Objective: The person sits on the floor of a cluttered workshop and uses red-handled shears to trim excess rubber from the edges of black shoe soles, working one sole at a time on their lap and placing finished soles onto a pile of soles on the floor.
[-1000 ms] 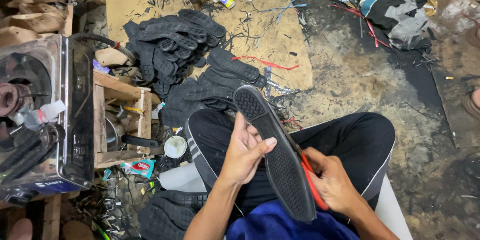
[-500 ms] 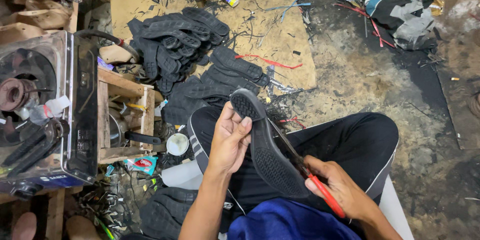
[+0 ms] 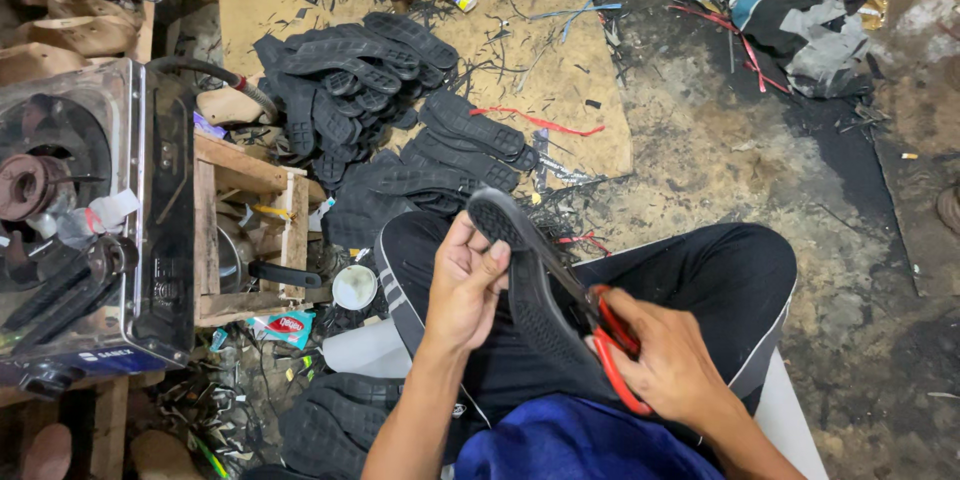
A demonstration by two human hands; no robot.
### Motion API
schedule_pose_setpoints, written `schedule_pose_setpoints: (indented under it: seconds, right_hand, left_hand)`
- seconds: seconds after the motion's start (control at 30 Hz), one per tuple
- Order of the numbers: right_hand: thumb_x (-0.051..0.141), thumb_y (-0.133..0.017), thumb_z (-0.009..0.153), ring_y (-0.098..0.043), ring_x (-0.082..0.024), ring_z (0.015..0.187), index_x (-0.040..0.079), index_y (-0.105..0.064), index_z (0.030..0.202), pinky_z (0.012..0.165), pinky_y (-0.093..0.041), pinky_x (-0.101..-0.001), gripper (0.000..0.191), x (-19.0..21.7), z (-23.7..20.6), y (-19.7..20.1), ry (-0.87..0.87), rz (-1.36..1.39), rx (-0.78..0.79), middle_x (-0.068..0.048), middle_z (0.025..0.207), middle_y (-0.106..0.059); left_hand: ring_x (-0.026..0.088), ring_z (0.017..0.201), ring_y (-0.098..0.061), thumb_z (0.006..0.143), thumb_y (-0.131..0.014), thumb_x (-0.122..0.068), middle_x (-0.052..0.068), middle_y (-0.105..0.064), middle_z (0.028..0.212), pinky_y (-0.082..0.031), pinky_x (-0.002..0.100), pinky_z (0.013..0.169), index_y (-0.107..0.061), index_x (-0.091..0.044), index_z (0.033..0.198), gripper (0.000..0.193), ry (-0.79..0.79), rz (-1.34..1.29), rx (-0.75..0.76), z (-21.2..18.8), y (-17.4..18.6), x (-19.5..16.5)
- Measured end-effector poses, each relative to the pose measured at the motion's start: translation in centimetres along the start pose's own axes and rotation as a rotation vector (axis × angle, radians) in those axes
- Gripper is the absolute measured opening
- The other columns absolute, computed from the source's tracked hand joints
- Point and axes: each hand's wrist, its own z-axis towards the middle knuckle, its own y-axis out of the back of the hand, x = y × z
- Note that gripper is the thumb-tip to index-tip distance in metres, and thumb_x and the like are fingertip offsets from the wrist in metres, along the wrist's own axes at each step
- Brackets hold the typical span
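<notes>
My left hand (image 3: 464, 285) grips the toe end of a black rubber shoe sole (image 3: 530, 290), holding it tilted over my lap. My right hand (image 3: 672, 365) is closed on red-handled scissors (image 3: 608, 340), whose blades lie along the sole's right edge. I sit cross-legged in black trousers (image 3: 720, 290) with a white side stripe. Part of the sole's lower end is hidden behind my right hand.
A heap of black soles (image 3: 370, 80) lies on a brown board (image 3: 560, 70) ahead. More soles (image 3: 335, 420) sit by my left knee. A gas stove (image 3: 90, 220) and wooden crate (image 3: 250, 240) stand at left. Rubber trimmings and rags (image 3: 800, 20) litter the dirt floor.
The sole has tipped more upright and moved slightly left. My left hand shifted from under it to gripping its toe end, and the scissors slid along the right edge.
</notes>
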Motion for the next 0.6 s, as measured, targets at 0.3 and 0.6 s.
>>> schedule_pose_setpoints:
  seconds: [0.3,0.6]
  right_hand:
    - [0.041,-0.081,0.067,-0.064,-0.033,0.065,0.006,-0.064,0.103,0.06,-0.049,-0.0433,0.053,1.1,1.4,0.0,0.182,-0.28,-0.323,-0.009,0.073,-0.063]
    - [0.044,-0.084,0.067,-0.062,-0.031,0.052,0.011,-0.068,0.09,0.053,-0.047,-0.0431,0.043,0.5,1.5,0.9,0.105,-0.274,-0.209,-0.01,0.055,-0.058]
  left_hand:
    - [0.006,0.084,-0.063,0.098,-0.068,-0.002,0.005,-0.07,0.116,-0.047,0.019,0.064,-0.054,-0.003,0.133,0.038,0.048,0.102,-0.022,-1.1,-0.6,0.8]
    - [0.008,0.104,-0.065,0.098,-0.068,-0.001,0.005,-0.069,0.119,-0.049,0.019,0.083,-0.057,0.002,0.13,0.035,-0.033,0.263,-0.038,-0.7,1.1,-0.2]
